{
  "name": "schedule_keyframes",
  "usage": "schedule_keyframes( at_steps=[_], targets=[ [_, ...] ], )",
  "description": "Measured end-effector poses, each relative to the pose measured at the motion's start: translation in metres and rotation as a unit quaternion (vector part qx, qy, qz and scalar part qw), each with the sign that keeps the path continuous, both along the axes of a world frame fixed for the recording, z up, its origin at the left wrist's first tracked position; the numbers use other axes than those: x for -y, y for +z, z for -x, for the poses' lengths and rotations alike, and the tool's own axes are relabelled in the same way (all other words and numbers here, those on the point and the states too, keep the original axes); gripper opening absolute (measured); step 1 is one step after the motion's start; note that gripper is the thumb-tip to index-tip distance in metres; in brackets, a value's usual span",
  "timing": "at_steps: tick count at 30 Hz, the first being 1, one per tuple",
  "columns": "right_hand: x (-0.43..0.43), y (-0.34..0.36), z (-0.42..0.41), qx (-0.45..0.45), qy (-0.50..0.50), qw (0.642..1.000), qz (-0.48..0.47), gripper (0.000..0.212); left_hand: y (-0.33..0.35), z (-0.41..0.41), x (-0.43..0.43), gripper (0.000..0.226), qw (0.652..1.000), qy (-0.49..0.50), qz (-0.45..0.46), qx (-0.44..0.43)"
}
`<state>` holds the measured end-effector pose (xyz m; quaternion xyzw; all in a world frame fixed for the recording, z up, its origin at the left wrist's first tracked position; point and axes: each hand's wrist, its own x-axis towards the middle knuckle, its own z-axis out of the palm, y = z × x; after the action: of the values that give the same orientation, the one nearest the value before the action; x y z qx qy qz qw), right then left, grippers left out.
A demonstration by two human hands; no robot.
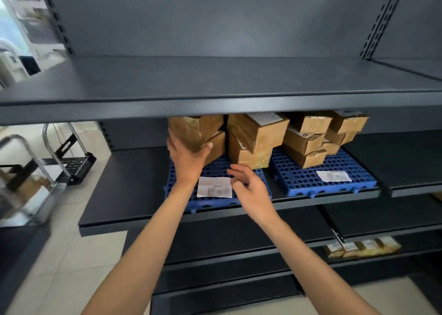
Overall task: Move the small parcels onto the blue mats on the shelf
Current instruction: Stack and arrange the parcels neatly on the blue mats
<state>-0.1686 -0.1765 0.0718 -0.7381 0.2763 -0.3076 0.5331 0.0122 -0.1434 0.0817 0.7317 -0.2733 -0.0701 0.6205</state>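
Note:
Two blue perforated mats lie on the middle shelf: the left mat (216,169) and the right mat (334,169), each with a white label. Several brown taped parcels are stacked on both. My left hand (186,157) grips the near corner of the top-left parcel (195,129), which sits on another parcel at the back of the left mat. My right hand (248,188) hovers over the front of the left mat, fingers loosely spread and holding nothing. Beside it stands a stack of parcels (253,137).
A dark upper shelf (215,104) overhangs the parcels closely. More parcels (361,246) lie on a lower shelf at the right. A metal trolley (35,171) with boxes stands on the tiled floor at the left.

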Motion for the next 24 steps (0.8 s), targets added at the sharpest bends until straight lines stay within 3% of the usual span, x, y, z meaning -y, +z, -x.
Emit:
schedule_keyframes(
  at_steps=[7, 13, 19, 24],
  targets=[
    [0.020, 0.001, -0.041, -0.014, 0.004, 1.000, 0.012, 0.039, -0.007, -0.032, 0.024, 0.130, 0.994, -0.013, -0.083, 0.068],
    [0.041, 0.004, -0.070, -0.006, -0.005, 1.000, -0.015, 0.047, -0.011, -0.080, 0.006, 0.110, 0.991, -0.080, -0.066, 0.083],
    [0.059, 0.008, -0.101, -0.018, -0.012, 1.000, -0.010, 0.062, 0.001, -0.133, -0.021, 0.110, 0.988, -0.143, -0.059, 0.028],
    [0.063, 0.017, -0.120, 0.006, -0.027, 0.999, -0.036, 0.072, 0.013, -0.127, -0.015, 0.107, 0.967, -0.213, -0.135, 0.047]
  ],
)
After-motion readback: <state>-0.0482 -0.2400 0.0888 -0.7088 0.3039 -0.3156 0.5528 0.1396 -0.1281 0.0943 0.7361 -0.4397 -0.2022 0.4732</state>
